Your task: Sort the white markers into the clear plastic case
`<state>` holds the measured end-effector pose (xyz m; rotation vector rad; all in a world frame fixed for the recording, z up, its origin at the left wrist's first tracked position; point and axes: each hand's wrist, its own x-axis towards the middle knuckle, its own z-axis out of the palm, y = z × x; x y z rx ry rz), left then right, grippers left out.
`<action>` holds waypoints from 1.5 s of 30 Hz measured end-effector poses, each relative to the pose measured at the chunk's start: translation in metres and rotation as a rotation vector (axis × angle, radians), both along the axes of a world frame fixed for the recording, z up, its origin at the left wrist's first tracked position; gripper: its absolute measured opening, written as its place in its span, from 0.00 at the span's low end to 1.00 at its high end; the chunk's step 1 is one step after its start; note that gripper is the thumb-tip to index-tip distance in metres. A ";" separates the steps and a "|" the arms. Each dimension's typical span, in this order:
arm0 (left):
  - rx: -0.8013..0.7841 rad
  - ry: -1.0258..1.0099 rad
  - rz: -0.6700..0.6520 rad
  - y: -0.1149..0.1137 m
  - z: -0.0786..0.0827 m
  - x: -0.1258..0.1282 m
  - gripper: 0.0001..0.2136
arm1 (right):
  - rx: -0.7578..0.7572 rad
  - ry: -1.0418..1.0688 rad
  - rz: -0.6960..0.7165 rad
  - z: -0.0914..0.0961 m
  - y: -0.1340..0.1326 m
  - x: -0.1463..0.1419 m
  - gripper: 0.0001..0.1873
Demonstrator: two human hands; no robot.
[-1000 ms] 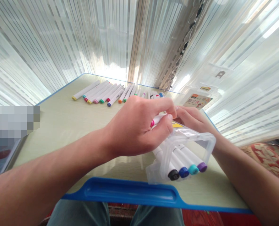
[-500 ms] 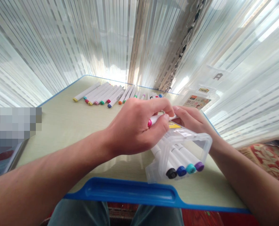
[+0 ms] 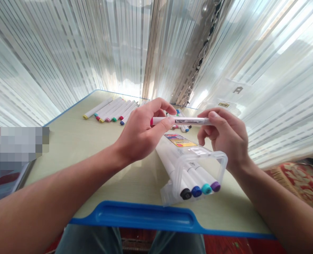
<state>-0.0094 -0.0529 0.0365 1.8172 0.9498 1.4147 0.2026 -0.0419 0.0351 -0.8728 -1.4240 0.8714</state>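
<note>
A white marker (image 3: 189, 121) with a pink-red end is held level between both hands, above a clear plastic marker case. My left hand (image 3: 147, 128) pinches its coloured end between thumb and fingers. At the other end, my right hand (image 3: 226, 135) grips the marker with thumb and forefinger. Below them the clear case (image 3: 198, 151) lies on the table, its open end towards me and a yellow label on top. Inside it are a black-ended marker (image 3: 185, 193), a blue one (image 3: 196, 191), a turquoise one (image 3: 206, 188) and a purple one (image 3: 215, 186).
Several white markers (image 3: 111, 109) lie in a row at the back of the table (image 3: 74, 155), with more behind my hands. A clear lid piece (image 3: 225, 97) stands at the back right. A blue tray groove (image 3: 146, 213) runs along the front edge. Curtains (image 3: 114, 46) hang behind.
My hands have lifted from the case and moved apart, the right one to the right. The marker is now stretched level between them, its printed side showing. The case has shifted slightly left.
</note>
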 end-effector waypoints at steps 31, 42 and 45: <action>-0.280 -0.564 0.007 0.014 0.005 -0.001 0.04 | 0.137 0.110 -0.021 -0.003 -0.005 -0.002 0.08; -0.403 -0.713 -0.001 0.013 0.007 0.001 0.06 | 0.124 0.167 -0.001 -0.008 0.002 -0.001 0.09; -0.418 -0.722 0.003 0.012 0.007 0.001 0.06 | 0.122 0.148 -0.010 -0.007 0.002 0.000 0.09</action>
